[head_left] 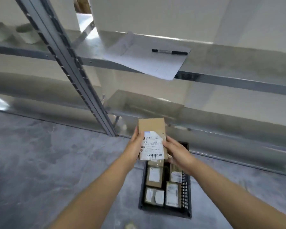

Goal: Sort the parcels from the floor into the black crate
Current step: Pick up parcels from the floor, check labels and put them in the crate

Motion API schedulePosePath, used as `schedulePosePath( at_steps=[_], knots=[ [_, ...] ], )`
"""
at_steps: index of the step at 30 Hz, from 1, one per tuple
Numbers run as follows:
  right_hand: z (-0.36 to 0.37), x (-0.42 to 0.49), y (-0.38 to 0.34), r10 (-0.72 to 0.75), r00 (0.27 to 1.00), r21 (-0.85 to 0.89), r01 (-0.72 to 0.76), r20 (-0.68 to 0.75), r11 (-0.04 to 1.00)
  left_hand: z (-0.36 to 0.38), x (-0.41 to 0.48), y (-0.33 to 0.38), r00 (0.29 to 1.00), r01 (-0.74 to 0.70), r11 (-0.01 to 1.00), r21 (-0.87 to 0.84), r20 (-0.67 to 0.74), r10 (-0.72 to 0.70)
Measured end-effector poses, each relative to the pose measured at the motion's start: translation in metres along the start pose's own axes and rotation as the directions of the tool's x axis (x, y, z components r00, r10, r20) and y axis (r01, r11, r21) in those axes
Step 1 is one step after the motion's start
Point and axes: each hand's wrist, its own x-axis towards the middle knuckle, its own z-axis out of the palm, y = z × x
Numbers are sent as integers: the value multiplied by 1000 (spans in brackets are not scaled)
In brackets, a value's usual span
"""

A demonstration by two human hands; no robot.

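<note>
Both arms reach forward; the left hand (136,146) and right hand (177,152) grip a labelled cardboard parcel (153,139) by its sides above the black crate (186,195).

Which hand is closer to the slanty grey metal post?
Left. The left hand grips the parcel by its left edge, just beside the foot of the post; the right hand grips the parcel on its other side, farther from the post.
</note>
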Motion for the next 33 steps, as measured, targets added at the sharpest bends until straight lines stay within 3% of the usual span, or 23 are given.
schedulePosePath(
  at_steps=[3,12,20,24,30,33],
  knots=[
    [-21,29,57,80,997,16,-80,22,997,-6,42,-61,998,64,997,49,-7,-63],
    [-80,133,267,271,956,42,-268,-114,963,-18,167,-280,977,215,965,153,-44,-211],
    [-106,192,409,385,907,90,-375,-169,923,-35,218,-412,957,289,926,242,-109,-270],
    [-98,217,445,364,920,59,-359,-145,931,-34,238,-450,951,270,912,309,-234,-202],
    [-90,249,463,290,931,64,-282,-222,957,-20,267,-462,922,207,870,448,-387,-20],
    [-88,250,458,308,921,81,-297,-238,952,-17,257,-460,917,146,844,517,-390,80]
  ],
)
